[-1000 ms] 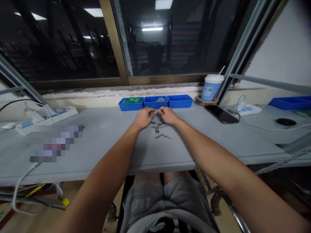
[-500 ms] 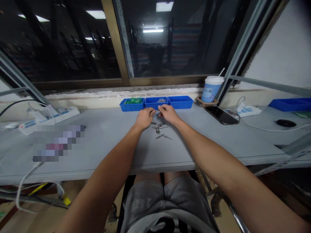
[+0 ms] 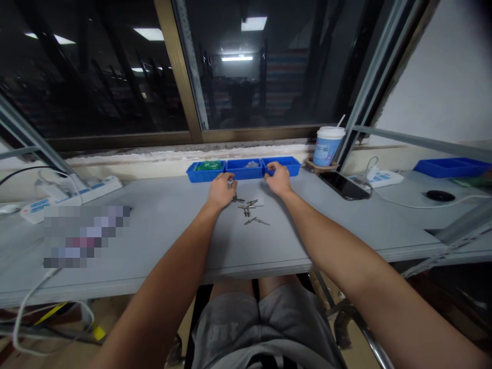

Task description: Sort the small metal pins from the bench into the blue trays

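Small metal pieces (image 3: 249,207) lie on the surface (image 3: 165,205) right of the left hand (image 3: 222,190), its grip unclear to me; right hand (image 3: 279,180), loosely open beside a blue bin (image 3: 294,170), would best pinch them singly.

Bare arms (image 3: 179,253) stretched forward; left hand (image 3: 221,191) loosely curled; right hand (image 3: 278,179) bent, thumb (image 3: 267,177) and fingers (image 3: 273,166) parted.

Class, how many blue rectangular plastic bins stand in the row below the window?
3: the left bin with green packaging, the middle bin with a pale item, and the right bin, partly covered by the right hand. None seems fully hidden.
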